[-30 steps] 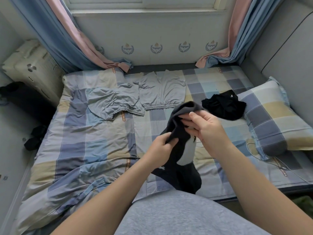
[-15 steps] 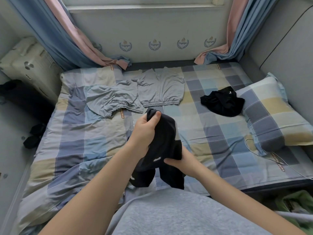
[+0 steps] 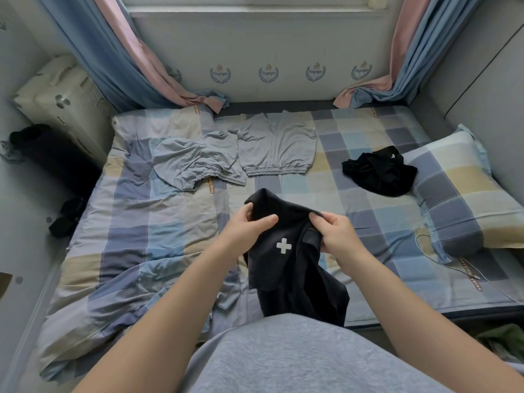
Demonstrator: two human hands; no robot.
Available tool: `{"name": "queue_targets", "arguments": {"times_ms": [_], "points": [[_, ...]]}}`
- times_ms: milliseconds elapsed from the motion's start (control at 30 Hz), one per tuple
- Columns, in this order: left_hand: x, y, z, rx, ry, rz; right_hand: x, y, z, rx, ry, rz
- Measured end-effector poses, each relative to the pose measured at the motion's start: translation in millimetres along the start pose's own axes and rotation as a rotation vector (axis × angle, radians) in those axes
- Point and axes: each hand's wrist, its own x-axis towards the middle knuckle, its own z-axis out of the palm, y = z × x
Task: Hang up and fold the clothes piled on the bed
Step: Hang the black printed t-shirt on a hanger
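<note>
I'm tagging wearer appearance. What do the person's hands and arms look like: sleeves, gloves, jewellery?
Left hand and right hand are bare: no gloves, rings or watch visible. Both forearms are uncovered, no sleeves in view. A grey top shows below.

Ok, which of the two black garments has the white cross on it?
The black garment gripped by the left hand and right hand; the other black garment lies crumpled beside the pillow, no cross.

Soft, cool daylight comes from the window [image 3: 249,0] at the far end, even over the bed [image 3: 136,239], shadows faint. The black garment [image 3: 297,279] loses its folds in darkness. The wide lens bows curtains [image 3: 85,52] and walls [image 3: 467,52] at the edges.
</note>
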Motion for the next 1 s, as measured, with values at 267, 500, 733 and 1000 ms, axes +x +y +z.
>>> {"name": "queue_targets", "arguments": {"times_ms": [267, 500, 733, 1000], "points": [[-10, -33, 10, 0.258, -0.163, -0.167, -9, -27, -4, 0.367, 0.111, -0.080], [0, -57, 32, 0.338, -0.071, -0.224, -21, -44, -11, 0.634, 0.083, -0.228], [12, -40, 14, 0.014, 0.226, 0.037, -16, -12, -30, 0.582, 0.292, -0.072], [-2, 0, 14, -0.049, 0.138, 0.172, -15, 36, -26, 0.233, 0.157, 0.179]]}}
